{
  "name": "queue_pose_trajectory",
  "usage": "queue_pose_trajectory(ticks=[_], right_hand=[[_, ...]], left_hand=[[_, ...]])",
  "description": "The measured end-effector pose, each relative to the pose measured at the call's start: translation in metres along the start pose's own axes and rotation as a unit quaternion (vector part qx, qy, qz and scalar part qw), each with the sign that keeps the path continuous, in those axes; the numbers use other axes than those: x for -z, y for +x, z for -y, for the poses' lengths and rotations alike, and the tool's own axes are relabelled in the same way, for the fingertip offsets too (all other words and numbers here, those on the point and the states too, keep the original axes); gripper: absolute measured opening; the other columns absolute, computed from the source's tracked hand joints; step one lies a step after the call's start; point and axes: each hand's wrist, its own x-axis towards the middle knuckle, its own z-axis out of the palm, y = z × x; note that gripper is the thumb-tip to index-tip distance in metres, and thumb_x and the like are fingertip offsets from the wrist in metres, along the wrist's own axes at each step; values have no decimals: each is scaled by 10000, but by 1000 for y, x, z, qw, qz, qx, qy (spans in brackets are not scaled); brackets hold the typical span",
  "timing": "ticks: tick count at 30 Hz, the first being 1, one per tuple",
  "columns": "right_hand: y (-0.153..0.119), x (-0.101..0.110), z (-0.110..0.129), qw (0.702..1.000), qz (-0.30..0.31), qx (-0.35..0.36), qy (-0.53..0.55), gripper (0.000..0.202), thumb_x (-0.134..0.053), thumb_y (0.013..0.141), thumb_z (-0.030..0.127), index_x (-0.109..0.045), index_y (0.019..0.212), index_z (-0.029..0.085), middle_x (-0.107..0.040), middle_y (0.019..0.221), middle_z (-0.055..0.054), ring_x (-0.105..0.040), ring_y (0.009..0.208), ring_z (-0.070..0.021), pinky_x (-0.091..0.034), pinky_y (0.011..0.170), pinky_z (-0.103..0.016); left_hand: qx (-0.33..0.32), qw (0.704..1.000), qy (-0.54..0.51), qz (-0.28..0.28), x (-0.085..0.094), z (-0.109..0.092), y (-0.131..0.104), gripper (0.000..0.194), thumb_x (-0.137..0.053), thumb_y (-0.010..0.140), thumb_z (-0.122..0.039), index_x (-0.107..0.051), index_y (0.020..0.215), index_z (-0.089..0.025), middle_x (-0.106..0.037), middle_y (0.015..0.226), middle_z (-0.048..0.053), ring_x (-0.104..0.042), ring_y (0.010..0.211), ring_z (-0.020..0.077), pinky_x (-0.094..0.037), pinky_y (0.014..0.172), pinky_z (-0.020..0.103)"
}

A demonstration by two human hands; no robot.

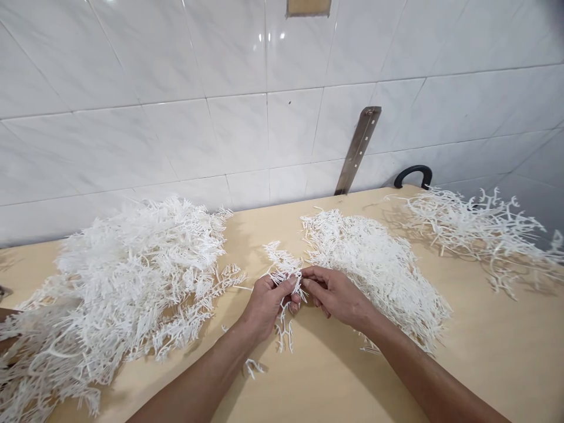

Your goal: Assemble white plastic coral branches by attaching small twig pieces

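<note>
My left hand (pixel 268 305) is closed round a white branched plastic sprig (pixel 282 261), with the thumb pressed on top. Thin forked twigs stick out above the fingers and hang below them. My right hand (pixel 330 294) meets it from the other side, thumb and forefinger pinched at the sprig's edge; the exact spot between the fingertips is hard to make out. Close by on the right lies a heap of short white plastic pieces (pixel 370 258). A larger pile of white branched sprigs (pixel 145 276) spreads to the left of my left hand.
Bare-looking branched stems (pixel 480 229) lie at the far right of the wooden table (pixel 352 388). A metal strip (pixel 359 150) leans on the tiled wall (pixel 238 135), near a black curved handle (pixel 414 170). A small loose fragment (pixel 254 368) lies near my left forearm.
</note>
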Motion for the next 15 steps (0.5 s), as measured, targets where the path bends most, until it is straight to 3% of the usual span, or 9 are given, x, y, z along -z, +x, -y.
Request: queue_pose_trajectory(ticks=[15], right_hand=[[-4, 1, 13, 997, -51, -26, 60, 313, -534, 912, 475, -656, 913, 187, -507, 565, 42, -474, 461, -100, -403, 442, -225]], left_hand=[[4, 999, 27, 18, 4, 4, 3, 348, -772, 736, -440, -658, 736, -110, -620, 614, 35, -543, 531, 111, -410, 568, 246]])
